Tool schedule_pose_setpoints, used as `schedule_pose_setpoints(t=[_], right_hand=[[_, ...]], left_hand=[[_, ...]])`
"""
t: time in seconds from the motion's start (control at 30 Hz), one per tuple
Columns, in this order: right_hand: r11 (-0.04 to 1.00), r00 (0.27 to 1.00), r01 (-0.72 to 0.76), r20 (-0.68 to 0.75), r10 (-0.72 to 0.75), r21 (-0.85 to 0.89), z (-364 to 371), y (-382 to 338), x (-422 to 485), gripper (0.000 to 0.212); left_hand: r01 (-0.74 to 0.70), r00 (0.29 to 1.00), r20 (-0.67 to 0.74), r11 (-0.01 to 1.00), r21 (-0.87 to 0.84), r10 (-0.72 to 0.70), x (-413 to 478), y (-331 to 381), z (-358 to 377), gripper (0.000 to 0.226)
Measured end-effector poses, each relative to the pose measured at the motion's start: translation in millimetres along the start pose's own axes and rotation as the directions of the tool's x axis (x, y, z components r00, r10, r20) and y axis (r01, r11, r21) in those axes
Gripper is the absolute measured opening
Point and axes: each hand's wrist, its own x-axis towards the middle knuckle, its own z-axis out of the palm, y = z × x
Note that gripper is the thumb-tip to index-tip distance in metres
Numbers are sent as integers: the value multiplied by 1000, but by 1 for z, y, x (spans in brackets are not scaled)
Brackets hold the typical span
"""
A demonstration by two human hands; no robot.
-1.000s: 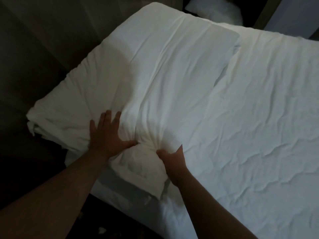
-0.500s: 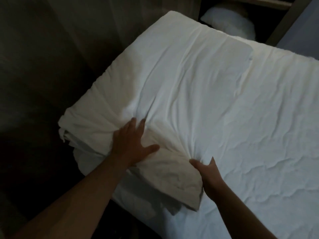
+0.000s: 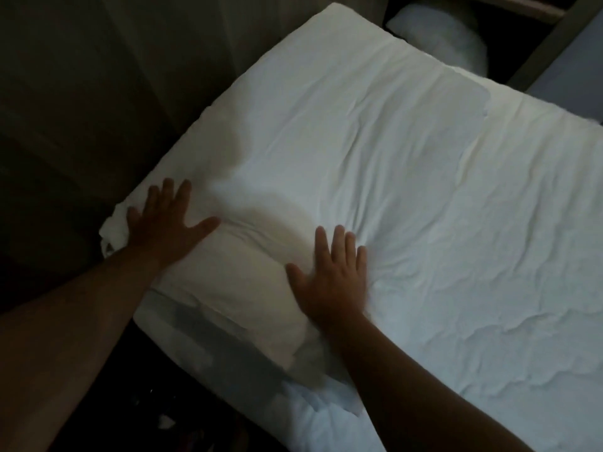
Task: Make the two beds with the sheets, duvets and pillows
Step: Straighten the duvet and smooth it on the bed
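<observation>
Now the left hand at nine o'clock and right hand at six press flat, fingers spread, on the pillow; slide them gently outward.

Dim light in here, and it's bare arms all round. The left forearm, in from eight o'clock, is uncovered right up to the edge of view. Same for the right forearm from five o'clock. Left hand and right hand are bare too, finer detail lost in shadow.
</observation>
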Motion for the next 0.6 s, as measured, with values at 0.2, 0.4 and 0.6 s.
schedule_pose_setpoints(t=[0.2, 0.4, 0.6], right_hand=[[1000, 1000, -17, -24, 17, -2, 30, 0, 0, 88], [998, 998, -55, -14, 56, 24, 56, -1, 8, 91], [998, 997, -36, -68, 39, 44, 79, -3, 24, 91]], left_hand=[[35, 998, 54, 995, -91, -30, 19, -6, 32, 106], [18, 985, -168, 996, -87, -33, 20, -8, 68, 102], [-14, 978, -210, 998, -63, 0, 35, -13, 84, 98]])
